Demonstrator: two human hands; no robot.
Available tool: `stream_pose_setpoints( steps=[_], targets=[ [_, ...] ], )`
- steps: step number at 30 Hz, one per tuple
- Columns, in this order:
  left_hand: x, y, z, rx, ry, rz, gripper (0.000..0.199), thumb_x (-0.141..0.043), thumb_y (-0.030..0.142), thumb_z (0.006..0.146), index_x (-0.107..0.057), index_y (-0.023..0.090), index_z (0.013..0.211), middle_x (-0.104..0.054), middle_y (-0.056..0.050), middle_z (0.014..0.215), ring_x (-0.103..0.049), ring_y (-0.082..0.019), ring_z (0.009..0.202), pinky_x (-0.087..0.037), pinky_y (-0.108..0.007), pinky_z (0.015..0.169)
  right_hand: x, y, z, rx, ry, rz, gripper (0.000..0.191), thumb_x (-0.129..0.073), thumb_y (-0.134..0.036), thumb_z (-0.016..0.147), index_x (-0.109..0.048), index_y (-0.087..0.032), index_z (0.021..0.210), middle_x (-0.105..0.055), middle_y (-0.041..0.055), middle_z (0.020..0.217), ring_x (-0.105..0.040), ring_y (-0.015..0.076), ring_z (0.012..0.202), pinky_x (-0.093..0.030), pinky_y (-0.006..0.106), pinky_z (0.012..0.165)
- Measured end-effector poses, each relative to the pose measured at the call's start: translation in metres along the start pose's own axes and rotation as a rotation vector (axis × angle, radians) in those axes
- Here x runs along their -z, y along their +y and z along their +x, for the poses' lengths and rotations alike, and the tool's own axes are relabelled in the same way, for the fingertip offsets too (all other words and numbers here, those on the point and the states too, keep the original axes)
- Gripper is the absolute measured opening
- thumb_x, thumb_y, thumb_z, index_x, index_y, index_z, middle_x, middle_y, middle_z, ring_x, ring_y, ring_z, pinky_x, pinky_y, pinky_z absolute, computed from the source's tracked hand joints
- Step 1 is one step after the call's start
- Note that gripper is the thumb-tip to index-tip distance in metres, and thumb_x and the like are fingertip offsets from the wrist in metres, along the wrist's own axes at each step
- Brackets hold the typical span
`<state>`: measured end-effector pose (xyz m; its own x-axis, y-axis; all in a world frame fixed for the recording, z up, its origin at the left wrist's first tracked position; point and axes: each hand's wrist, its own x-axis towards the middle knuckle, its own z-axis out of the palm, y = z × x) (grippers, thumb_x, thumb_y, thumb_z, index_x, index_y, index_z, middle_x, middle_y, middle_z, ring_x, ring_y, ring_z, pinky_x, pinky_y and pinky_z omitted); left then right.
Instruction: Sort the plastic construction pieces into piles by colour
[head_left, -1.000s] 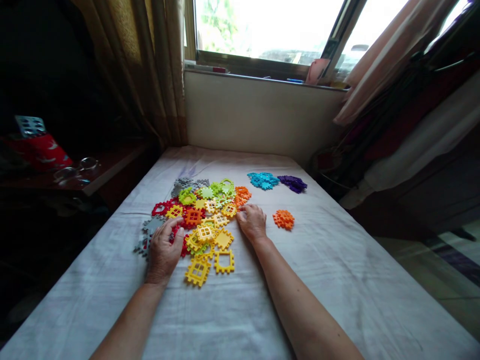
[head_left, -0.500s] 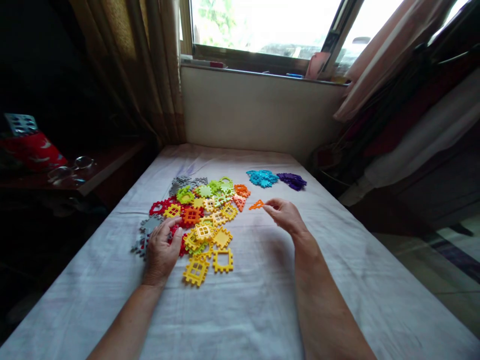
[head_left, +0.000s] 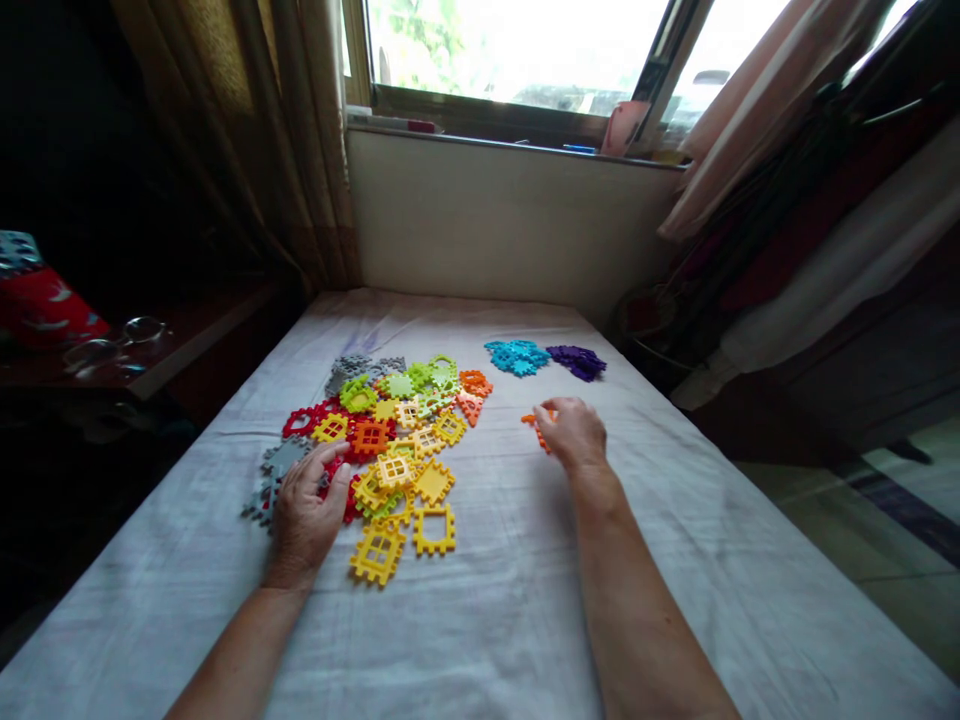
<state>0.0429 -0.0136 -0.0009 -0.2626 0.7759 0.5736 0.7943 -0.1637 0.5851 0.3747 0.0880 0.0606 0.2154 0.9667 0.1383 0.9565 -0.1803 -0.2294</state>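
Observation:
My right hand (head_left: 573, 434) is closed on an orange piece (head_left: 541, 430) on the right part of the sheet, its fingers partly covering the piece. My left hand (head_left: 309, 505) rests with fingers apart at the left edge of a mixed pile, over red and grey pieces (head_left: 286, 456). That pile holds yellow pieces (head_left: 378, 552), green pieces (head_left: 397, 386), red pieces (head_left: 301, 422) and an orange window piece (head_left: 370, 436). Other orange pieces (head_left: 475, 383) lie at its right edge. Farther back are a turquoise heap (head_left: 517, 357) and a purple heap (head_left: 577, 362).
A pale sheet (head_left: 495, 600) covers the flat surface. On the left a dark side table (head_left: 195, 340) bears glasses (head_left: 142, 330) and a red container (head_left: 45, 305). Curtains (head_left: 315, 150) and a window are behind; clothes (head_left: 810, 270) hang at the right.
My right hand has brought the orange piece slightly nearer and turned it, so the fingers now cover more of it. The whole view has shifted a little; my left hand stays by the pile.

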Motion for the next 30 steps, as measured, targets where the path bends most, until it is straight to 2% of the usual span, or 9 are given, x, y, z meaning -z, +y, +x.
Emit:
stream_pose_setpoints(
  steps=[3, 5, 8, 12, 16, 19, 23, 25, 30],
  targets=[
    [-0.001, -0.002, 0.000, 0.004, -0.001, 0.016, 0.029, -0.051, 0.038, 0.088, -0.069, 0.024, 0.106, -0.074, -0.007, 0.112, -0.067, -0.025, 0.110, -0.049, -0.044, 0.106, -0.021, -0.039, -0.013, 0.252, -0.001, 0.071, 0.038, -0.057, -0.033, 0.092, -0.066, -0.025, 0.129, -0.066, 0.0105, 0.128, -0.059, 0.0240, 0.114, -0.043, 0.033, 0.096],
    [-0.001, -0.002, -0.001, 0.009, -0.002, 0.020, 0.030, -0.051, 0.039, 0.089, -0.069, 0.024, 0.106, -0.074, -0.007, 0.113, -0.067, -0.025, 0.111, -0.048, -0.045, 0.106, -0.036, -0.059, -0.023, 0.303, -0.036, 0.062, 0.045, -0.057, -0.037, 0.093, -0.059, -0.029, 0.137, -0.058, 0.0108, 0.139, -0.053, 0.0258, 0.122, -0.042, 0.036, 0.098],
    [-0.002, -0.003, -0.002, 0.019, 0.013, 0.019, 0.031, -0.049, 0.040, 0.089, -0.069, 0.023, 0.106, -0.074, -0.008, 0.115, -0.067, -0.026, 0.111, -0.048, -0.047, 0.106, -0.049, -0.074, -0.032, 0.289, -0.085, 0.016, 0.043, -0.054, -0.043, 0.095, -0.059, -0.029, 0.135, -0.056, 0.0125, 0.140, -0.050, 0.0281, 0.125, -0.040, 0.040, 0.096],
    [-0.004, -0.004, -0.003, 0.007, 0.029, 0.017, 0.032, -0.048, 0.040, 0.089, -0.069, 0.023, 0.106, -0.074, -0.009, 0.114, -0.067, -0.027, 0.112, -0.047, -0.048, 0.106, -0.047, -0.073, -0.031, 0.280, -0.130, 0.024, 0.030, -0.052, -0.037, 0.095, -0.067, -0.023, 0.116, -0.066, 0.0104, 0.123, -0.056, 0.0253, 0.114, -0.041, 0.037, 0.091],
    [-0.004, -0.005, -0.003, -0.003, 0.030, 0.024, 0.032, -0.047, 0.040, 0.090, -0.069, 0.023, 0.107, -0.074, -0.009, 0.115, -0.067, -0.026, 0.112, -0.047, -0.047, 0.104, -0.045, -0.068, -0.026, 0.286, -0.134, 0.022, 0.022, -0.052, -0.029, 0.094, -0.071, -0.020, 0.100, -0.070, 0.0091, 0.114, -0.058, 0.0238, 0.108, -0.041, 0.033, 0.087],
    [-0.005, -0.004, -0.004, -0.009, 0.016, 0.085, 0.032, -0.047, 0.040, 0.090, -0.069, 0.024, 0.108, -0.074, -0.009, 0.117, -0.065, -0.028, 0.114, -0.044, -0.050, 0.107, -0.051, -0.067, -0.025, 0.273, -0.101, 0.033, 0.026, -0.051, -0.028, 0.095, -0.068, -0.021, 0.113, -0.070, 0.0094, 0.112, -0.059, 0.0232, 0.105, -0.040, 0.033, 0.087],
    [-0.009, -0.003, -0.009, -0.019, -0.070, 0.205, 0.036, -0.046, 0.040, 0.091, -0.069, 0.026, 0.115, -0.069, -0.010, 0.128, -0.057, -0.032, 0.127, -0.031, -0.061, 0.113, -0.057, -0.068, -0.027, 0.286, -0.068, 0.034, 0.042, -0.053, -0.031, 0.094, -0.057, -0.030, 0.136, -0.063, 0.0087, 0.129, -0.056, 0.0252, 0.113, -0.039, 0.035, 0.089],
    [-0.012, -0.002, -0.012, -0.011, -0.117, 0.254, 0.037, -0.046, 0.041, 0.092, -0.069, 0.027, 0.118, -0.065, -0.011, 0.134, -0.051, -0.034, 0.133, -0.023, -0.066, 0.115, -0.057, -0.069, -0.028, 0.296, -0.071, 0.033, 0.037, -0.052, -0.032, 0.095, -0.060, -0.031, 0.131, -0.062, 0.0081, 0.132, -0.055, 0.0253, 0.115, -0.039, 0.036, 0.090],
    [-0.015, -0.002, -0.015, -0.010, -0.169, 0.307, 0.040, -0.044, 0.044, 0.093, -0.068, 0.030, 0.123, -0.064, -0.011, 0.136, -0.046, -0.035, 0.137, -0.015, -0.070, 0.115, -0.053, -0.068, -0.028, 0.283, -0.092, 0.032, 0.024, -0.054, -0.036, 0.096, -0.068, -0.021, 0.108, -0.069, 0.0097, 0.114, -0.057, 0.0245, 0.109, -0.040, 0.035, 0.089]
  ],
)
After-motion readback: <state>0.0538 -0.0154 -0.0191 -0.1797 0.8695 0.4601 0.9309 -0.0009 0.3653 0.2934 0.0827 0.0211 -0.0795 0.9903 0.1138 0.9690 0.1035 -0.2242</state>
